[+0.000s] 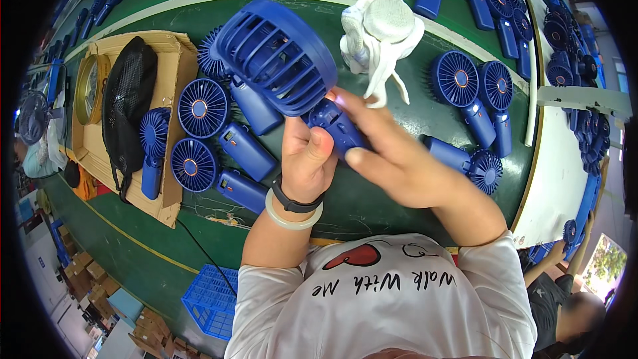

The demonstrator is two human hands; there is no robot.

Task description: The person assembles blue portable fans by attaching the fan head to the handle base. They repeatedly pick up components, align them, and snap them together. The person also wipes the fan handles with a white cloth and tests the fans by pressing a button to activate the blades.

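A blue handheld fan (279, 56) is raised over the green work table (319, 216), its slatted round head tilted up to the left. My left hand (307, 159), with a dark band and a pale bangle on the wrist, closes round the handle just below the head, thumb on top. From the other side my right hand (392, 153) grips the same handle, fingers along its upper side and thumb near its lower end. Part of the handle is hidden by my fingers. Close by on the left lie several more blue fans (203, 108) with their handles toward me.
White gloves (382, 40) lie bundled beyond my right hand. At left, a cardboard tray (174, 60) holds a black mesh pouch (129, 103), a tape roll (90, 90) and a fan. More fans (458, 80) lie at right. A blue crate (211, 300) stands on the floor; a person (565, 312) works at lower right.
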